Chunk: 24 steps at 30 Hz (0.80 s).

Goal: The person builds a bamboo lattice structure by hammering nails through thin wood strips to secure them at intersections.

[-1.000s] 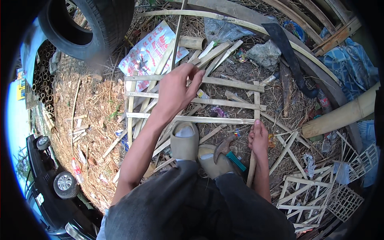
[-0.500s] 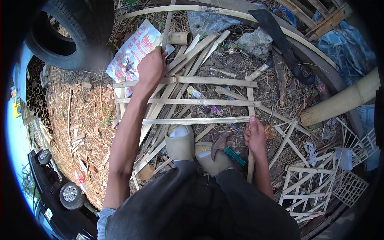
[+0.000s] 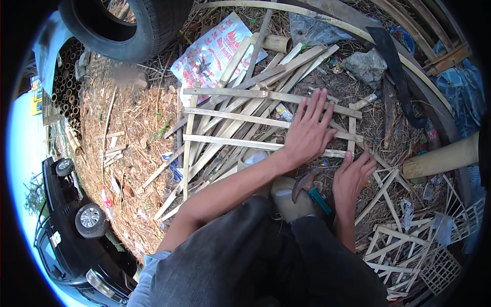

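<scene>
A ladder-like frame of bamboo slats lies before me, with three crosswise slats (image 3: 230, 117) joined to uprights at both ends. My left hand (image 3: 309, 128) rests on these slats near their right ends, palm down and fingers spread. At the right upright (image 3: 352, 128) is my right hand (image 3: 353, 174), thumb and index finger apart at the lowest slat's end; its other fingers are bent. The upright's lower part is hidden by that hand. Below, by my shoe, lies a tool with a curved rusty head (image 3: 305, 185) and a green handle (image 3: 319, 201), seemingly a hammer.
Loose bamboo strips (image 3: 250, 110) lie under the frame. Beyond are a printed sheet (image 3: 212, 56), a tyre (image 3: 148, 30) and a rock (image 3: 364, 66). A thick bamboo pole (image 3: 442, 156) and lattice pieces (image 3: 399, 245) stand at right. A black vehicle (image 3: 69, 230) is at left.
My left hand has let go of the strip at the far side and come down right onto the frame's slats. My right hand's pinch has loosened. The whole view has shifted.
</scene>
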Motion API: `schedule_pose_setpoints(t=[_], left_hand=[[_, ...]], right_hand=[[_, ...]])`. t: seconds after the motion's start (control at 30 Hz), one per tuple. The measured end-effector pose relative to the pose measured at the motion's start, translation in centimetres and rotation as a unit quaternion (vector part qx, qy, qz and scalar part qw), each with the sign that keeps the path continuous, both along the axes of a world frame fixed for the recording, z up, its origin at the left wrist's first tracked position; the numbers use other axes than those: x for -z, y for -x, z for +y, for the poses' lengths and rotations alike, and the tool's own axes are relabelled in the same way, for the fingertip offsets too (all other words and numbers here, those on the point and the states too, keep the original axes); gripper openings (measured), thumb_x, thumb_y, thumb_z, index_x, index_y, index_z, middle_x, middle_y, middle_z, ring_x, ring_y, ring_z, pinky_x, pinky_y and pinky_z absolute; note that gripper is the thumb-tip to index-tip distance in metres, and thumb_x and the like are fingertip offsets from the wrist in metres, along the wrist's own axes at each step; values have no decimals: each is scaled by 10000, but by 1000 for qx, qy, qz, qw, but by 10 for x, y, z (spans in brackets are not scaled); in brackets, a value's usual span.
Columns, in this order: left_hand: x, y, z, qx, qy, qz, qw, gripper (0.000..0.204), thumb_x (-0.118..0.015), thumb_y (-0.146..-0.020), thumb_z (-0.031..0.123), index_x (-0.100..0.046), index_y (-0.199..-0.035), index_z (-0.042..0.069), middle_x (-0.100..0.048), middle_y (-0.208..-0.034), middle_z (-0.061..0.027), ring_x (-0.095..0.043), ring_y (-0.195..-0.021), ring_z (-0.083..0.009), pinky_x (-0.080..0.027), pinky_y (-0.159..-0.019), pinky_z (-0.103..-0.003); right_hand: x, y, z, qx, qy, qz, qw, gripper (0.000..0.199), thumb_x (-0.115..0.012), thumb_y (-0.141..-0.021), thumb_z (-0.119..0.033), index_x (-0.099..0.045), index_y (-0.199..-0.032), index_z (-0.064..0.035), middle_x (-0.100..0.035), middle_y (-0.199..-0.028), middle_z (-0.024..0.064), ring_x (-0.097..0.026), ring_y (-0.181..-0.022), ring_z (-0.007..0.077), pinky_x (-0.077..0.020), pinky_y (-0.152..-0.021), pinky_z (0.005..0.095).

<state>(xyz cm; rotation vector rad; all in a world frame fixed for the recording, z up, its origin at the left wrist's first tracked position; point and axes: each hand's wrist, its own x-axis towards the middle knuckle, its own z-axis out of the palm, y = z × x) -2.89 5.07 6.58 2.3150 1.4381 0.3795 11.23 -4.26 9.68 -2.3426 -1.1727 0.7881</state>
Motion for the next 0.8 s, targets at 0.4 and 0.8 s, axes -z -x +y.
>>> schedule_pose_setpoints(t=[0.4,0.8], left_hand=[[-19,92,8,-118,-35,3,992,521,-426,-1028,241,-453,-1502,27,-326,-1649,-155,-244,-1555,-305,-166,-1258,-488],[-7,258,67,-367,-105,-5,924,293,-600,-938,145,-664,-1192,14,-654,-1216,-160,-588,-1161,-328,-449,-984,-472]], right_hand=[[-14,95,104,-340,-188,-71,919,529,-470,-1066,-329,-469,-1430,53,-524,-1410,246,-488,-1270,424,-389,-1072,523],[9,273,224,-586,-193,7,787,201,-574,-1000,-152,-630,-1034,38,-656,-1018,220,-601,-1033,399,-485,-903,473]])
